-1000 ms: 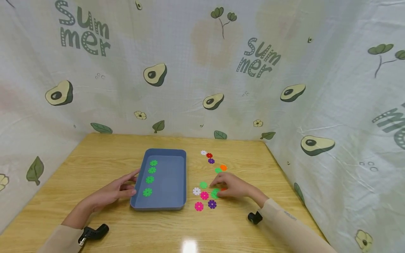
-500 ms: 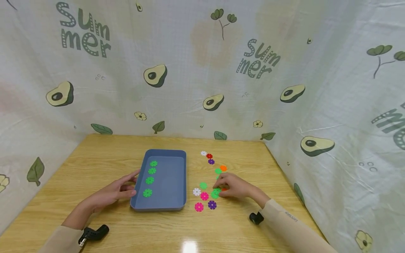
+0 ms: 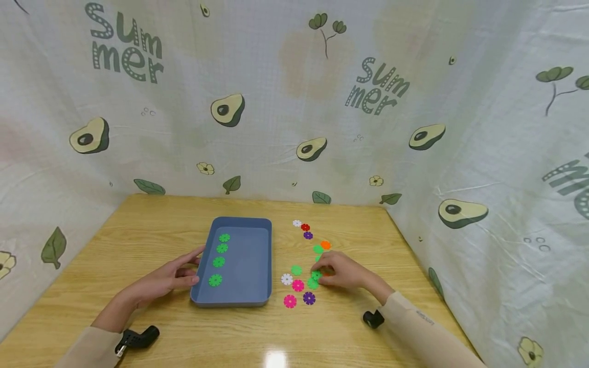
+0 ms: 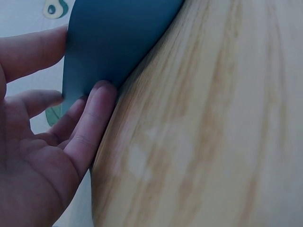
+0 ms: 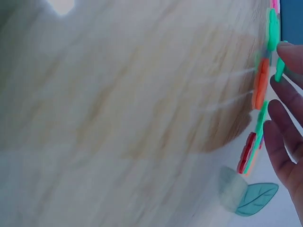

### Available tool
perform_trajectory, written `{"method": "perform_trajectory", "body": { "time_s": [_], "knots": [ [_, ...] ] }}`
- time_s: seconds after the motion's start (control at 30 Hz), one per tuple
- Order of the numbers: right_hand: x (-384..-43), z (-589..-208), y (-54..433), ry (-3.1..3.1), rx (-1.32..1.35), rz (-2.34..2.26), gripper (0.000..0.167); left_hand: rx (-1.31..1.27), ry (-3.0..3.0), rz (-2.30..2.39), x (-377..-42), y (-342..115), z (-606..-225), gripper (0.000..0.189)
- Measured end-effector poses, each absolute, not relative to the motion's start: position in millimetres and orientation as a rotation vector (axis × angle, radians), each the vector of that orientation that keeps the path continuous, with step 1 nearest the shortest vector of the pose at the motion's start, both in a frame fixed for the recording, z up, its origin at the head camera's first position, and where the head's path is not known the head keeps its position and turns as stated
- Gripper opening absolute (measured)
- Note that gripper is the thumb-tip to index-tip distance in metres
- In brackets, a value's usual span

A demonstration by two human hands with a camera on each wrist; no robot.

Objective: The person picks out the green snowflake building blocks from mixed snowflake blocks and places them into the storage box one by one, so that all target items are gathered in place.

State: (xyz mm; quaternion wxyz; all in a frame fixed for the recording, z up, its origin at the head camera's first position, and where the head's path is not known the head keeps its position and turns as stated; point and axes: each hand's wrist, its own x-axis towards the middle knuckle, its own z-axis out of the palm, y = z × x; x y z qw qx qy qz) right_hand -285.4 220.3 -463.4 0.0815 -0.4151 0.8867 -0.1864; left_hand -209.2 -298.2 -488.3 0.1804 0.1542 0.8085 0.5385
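Observation:
My left hand rests its fingertips and thumb against the left outer wall of a blue-grey tray. In the left wrist view, the fingertips touch the tray's wall without curling over it. Inside the tray, several green snowflake discs lie in a column along the left side, among them a near green disc. Over the loose pieces to the right, my right hand pinches a green snowflake disc between thumb and forefinger. Another green disc lies just below it.
Around the right hand lie a white disc, pink discs, a purple disc and an orange disc. A red disc is farther back. A printed curtain hangs behind the wooden table.
My right hand has shifted slightly right and lifted a green disc, uncovering more of the one beneath. The left hand stays at the tray.

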Motion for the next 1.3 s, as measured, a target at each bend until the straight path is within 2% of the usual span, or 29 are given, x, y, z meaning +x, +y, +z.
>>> {"method": "perform_trajectory", "body": {
  "time_s": [0.47,1.0,1.3],
  "knots": [
    [-275.3,-448.5,187.9,2.638,-1.308,-0.766,0.026,0.457,2.270,1.534,-208.8,-299.5,-488.1,0.083],
    [-251.1,-427.4,115.7,2.581,-1.380,-0.928,0.030,0.457,2.279,1.523,-208.6,-299.4,-486.8,0.082],
    [-247.2,-430.8,78.1,2.555,-1.391,-0.944,0.026,0.483,2.256,1.546,-208.7,-300.8,-488.6,0.082]
  ]
}}
